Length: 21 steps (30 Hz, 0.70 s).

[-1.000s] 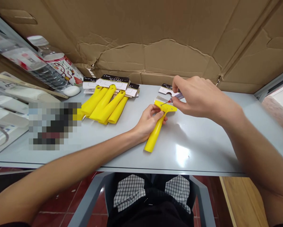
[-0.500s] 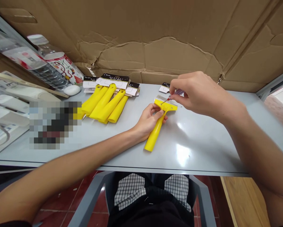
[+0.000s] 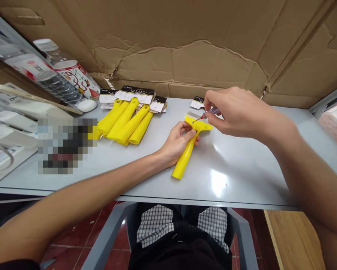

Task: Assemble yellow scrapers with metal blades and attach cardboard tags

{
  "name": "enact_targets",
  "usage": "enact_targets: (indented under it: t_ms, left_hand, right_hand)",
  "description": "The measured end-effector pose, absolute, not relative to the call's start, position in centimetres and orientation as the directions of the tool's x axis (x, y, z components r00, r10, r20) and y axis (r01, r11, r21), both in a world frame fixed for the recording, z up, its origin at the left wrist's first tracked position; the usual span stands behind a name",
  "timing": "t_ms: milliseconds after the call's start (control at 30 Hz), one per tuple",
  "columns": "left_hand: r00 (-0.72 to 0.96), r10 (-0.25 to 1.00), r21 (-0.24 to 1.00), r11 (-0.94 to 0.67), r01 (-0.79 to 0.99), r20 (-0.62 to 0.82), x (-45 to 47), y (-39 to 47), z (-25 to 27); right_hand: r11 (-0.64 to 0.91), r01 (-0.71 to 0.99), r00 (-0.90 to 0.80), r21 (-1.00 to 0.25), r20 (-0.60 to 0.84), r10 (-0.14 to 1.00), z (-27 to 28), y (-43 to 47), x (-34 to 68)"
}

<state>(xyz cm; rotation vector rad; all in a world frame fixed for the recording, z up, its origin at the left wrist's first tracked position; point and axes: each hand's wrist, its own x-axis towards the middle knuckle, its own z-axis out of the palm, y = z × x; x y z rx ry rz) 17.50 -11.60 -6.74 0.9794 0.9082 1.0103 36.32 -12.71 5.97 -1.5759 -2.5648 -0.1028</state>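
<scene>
My left hand [image 3: 180, 142] is wrapped round the neck of a yellow scraper [image 3: 185, 155], whose blade end points away from me and whose handle slants back toward the table's front edge. My right hand [image 3: 227, 112] grips a small screwdriver [image 3: 212, 111] with a clear purplish handle and red collar. Its thin shaft slopes down to the left, and the tip meets the left screw spot on the scraper's head. A second screw shows at the right of the head. A black and white header card [image 3: 197, 102] lies just behind, partly hidden by my right hand.
Several yellow scrapers [image 3: 129, 122] with header cards are piled on the grey table [image 3: 151, 172] at left. Water bottles [image 3: 75, 78] lean behind them. White packages [image 3: 11, 123] and a blurred-out patch [image 3: 67, 146] sit farther left. A cardboard wall [image 3: 213, 22] closes the back.
Hardly anything differs. The screwdriver stays at the same screw, with a bit more of its handle visible and my right hand slightly shifted. The whole view has moved a little.
</scene>
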Motion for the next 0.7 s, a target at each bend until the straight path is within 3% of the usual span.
enact_targets:
  t_ms: [533, 700]
  left_hand:
    - [0.278, 0.952, 0.932, 0.214, -0.293, -0.131, 17.69, -11.37, -7.39]
    - [0.284, 0.948, 0.937, 0.221, -0.271, -0.141, 17.64, -11.47, -7.13]
  right_hand:
    - [0.454, 0.891, -0.446, 0.005, 0.191, 0.874, 5.64, -12.37, 36.62]
    - [0.350, 0.936, -0.346, 0.023, 0.227, 0.910, 5.67, -12.27, 36.87]
